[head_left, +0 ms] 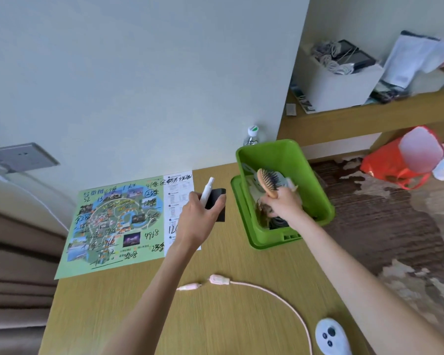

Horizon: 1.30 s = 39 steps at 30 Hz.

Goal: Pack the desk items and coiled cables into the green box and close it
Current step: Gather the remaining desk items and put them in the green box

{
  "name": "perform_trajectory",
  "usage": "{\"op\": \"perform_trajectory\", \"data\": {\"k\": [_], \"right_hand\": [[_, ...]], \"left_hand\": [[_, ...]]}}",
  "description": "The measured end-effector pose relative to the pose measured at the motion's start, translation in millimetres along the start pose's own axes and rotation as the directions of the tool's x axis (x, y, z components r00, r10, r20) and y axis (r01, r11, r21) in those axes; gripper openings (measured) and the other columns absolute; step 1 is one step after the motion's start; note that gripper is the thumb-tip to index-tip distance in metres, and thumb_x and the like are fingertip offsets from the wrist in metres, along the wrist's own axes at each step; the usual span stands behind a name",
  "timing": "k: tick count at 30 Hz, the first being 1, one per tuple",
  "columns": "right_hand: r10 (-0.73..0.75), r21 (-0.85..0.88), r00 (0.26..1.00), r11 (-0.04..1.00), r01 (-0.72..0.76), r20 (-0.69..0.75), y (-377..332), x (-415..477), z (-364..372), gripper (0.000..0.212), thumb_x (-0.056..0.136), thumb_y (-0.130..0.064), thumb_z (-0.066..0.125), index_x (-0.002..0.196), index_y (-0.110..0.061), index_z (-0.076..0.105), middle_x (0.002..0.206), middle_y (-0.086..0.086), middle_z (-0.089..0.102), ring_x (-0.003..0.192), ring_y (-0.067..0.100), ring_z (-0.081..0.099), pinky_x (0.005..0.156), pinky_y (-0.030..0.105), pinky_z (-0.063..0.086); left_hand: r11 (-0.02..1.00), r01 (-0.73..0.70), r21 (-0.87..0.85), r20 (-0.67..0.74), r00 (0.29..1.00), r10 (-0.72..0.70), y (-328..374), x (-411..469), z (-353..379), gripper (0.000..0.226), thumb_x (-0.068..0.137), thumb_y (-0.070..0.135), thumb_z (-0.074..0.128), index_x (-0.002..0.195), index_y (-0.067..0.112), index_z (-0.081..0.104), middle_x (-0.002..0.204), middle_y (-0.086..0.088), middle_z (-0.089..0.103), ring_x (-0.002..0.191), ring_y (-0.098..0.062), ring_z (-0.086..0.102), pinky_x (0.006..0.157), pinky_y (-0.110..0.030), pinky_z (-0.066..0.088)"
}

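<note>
Hidden / unclear:
- Box (296,160) contents under the right hand (283,202) are dark and tangled. There is a grey-white item at the back and something black near the front wall, and neither can be identified.
- Lid (264,244) shows only as a green rim at the left and front of the box. I cannot tell whether it is hinged to the box or lying loose under it.
- Black block (217,203) is partly covered by the left fingers, so its full shape is not seen.
- Sprayer (207,190): the white upper part shows and the lower end is lost in the palm.
- Remote (330,334) is white with dark buttons and is cut off by the bottom edge.
- Cable (280,294) is pink. Its arc runs out of the bottom edge, and its two plug ends lie near each other on the desk (108,316).
- Water bottle (253,134) stands behind the box, with only the cap and neck visible.

Hands:
- Left hand (200,217) is raised above the desk over the right edge of the map (113,221), just left of the box. The arm is extended with the back of the hand to the camera. The fingers are curled round the black block and the sprayer together, with the sprayer tip pointing up and away.
- Right hand is inside the box opening, reaching in over the front wall. The fingers are closed on the handle of the brush (268,181), whose wooden head is tilted up with the bristles facing the camera. The brush head is above the contents, and contact with them is not clear.

Box stands open at the desk's far right edge.
</note>
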State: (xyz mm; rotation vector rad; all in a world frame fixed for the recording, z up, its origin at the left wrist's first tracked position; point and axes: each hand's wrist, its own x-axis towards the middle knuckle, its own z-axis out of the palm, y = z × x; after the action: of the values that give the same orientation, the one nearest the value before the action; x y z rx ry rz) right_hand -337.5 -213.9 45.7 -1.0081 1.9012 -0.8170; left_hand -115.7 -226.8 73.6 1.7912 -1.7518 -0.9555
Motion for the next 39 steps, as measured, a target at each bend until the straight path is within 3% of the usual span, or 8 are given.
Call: {"op": "perform_trajectory", "data": {"k": [5,9,12,14,22,26,30,39], "right_hand": [[0.053,-0.272,0.992,0.962,-0.020,0.116,3.9,13.3,6.5,0.031,0.088,-0.017,0.066,0.110,0.001,0.055,0.104,0.018,0.066,0.101,0.033,0.062,0.084,0.038,0.048],[-0.158,-0.380,0.987,0.912,0.152,0.016,-1.6,1.5,-12.9,0.032,0.092,-0.022,0.062,0.121,-0.007,0.059,0.117,0.005,0.065,0.112,0.022,0.057,0.090,0.034,0.044],[-0.159,0.060,0.987,0.985,0.159,-0.005,-4.9,-14.9,-34.0,0.028,0.097,-0.025,0.057,0.117,-0.006,0.061,0.113,0.006,0.068,0.100,0.019,0.067,0.086,0.034,0.055],[-0.095,0.409,0.987,0.912,0.035,0.128,-6.3,-26.9,-44.5,0.031,0.097,-0.026,0.056,0.120,-0.006,0.059,0.110,0.009,0.070,0.093,0.021,0.071,0.074,0.033,0.060],[-0.043,0.466,0.999,0.883,0.053,-0.032,1.4,-29.3,-72.7,0.031,0.089,-0.002,0.065,0.119,-0.003,0.057,0.107,0.016,0.068,0.084,0.018,0.070,0.061,0.028,0.060],[-0.123,-0.059,0.936,0.992,0.110,-0.330,6.8,-19.7,-75.2,0.024,0.087,-0.009,0.069,0.108,-0.009,0.057,0.099,0.005,0.063,0.085,0.021,0.066,0.069,0.035,0.056],[-0.312,-0.506,0.885,0.856,0.103,-0.347,12.0,-20.7,-58.9,0.021,0.088,-0.012,0.067,0.105,-0.007,0.055,0.104,0.009,0.062,0.090,0.027,0.063,0.070,0.033,0.048],[-0.256,-0.788,0.948,0.615,0.008,-0.190,6.7,-25.1,-50.3,0.032,0.088,-0.014,0.066,0.117,-0.005,0.054,0.118,0.010,0.058,0.103,0.026,0.063,0.073,0.031,0.049]], "left_hand": [[0.999,0.025,-0.048,0.015,1.000,-0.024,9.6,12.7,8.6,0.065,0.080,0.065,0.056,0.122,0.016,0.047,0.086,0.013,0.047,0.076,-0.001,0.053,0.057,-0.026,0.043],[0.993,0.048,-0.107,0.056,0.998,-0.042,34.6,21.0,19.0,0.072,0.075,0.070,0.059,0.123,0.018,0.044,0.089,0.014,0.045,0.079,-0.003,0.053,0.062,-0.028,0.040],[0.996,-0.007,-0.094,0.087,0.996,0.015,60.7,25.2,33.7,0.055,0.079,0.060,0.063,0.109,0.017,0.047,0.085,0.010,0.052,0.072,-0.007,0.055,0.050,-0.018,0.038],[0.994,-0.072,-0.082,0.119,0.990,0.082,75.7,25.9,46.2,0.033,0.089,0.040,0.060,0.097,0.011,0.048,0.076,0.006,0.053,0.059,-0.007,0.050,0.038,-0.013,0.035],[0.972,-0.184,-0.149,0.225,0.951,0.214,108.7,15.7,72.6,0.021,0.099,0.030,0.049,0.101,0.010,0.043,0.070,0.001,0.053,0.051,-0.013,0.045,0.043,-0.023,0.036],[0.984,-0.136,-0.114,0.208,0.965,0.157,114.4,20.5,70.3,0.020,0.100,0.018,0.040,0.115,0.005,0.037,0.092,-0.016,0.059,0.066,-0.029,0.053,0.057,-0.040,0.042],[0.991,-0.080,-0.109,0.248,0.963,0.105,117.7,18.8,72.2,0.031,0.093,-0.001,0.032,0.123,0.003,0.031,0.116,-0.024,0.047,0.081,-0.032,0.047,0.068,-0.046,0.042],[0.992,-0.087,0.088,0.411,0.910,0.044,118.3,20.7,107.1,0.075,0.092,0.001,0.043,0.153,0.010,0.001,0.147,-0.018,0.017,0.130,-0.042,0.030,0.106,-0.041,0.029]]}}
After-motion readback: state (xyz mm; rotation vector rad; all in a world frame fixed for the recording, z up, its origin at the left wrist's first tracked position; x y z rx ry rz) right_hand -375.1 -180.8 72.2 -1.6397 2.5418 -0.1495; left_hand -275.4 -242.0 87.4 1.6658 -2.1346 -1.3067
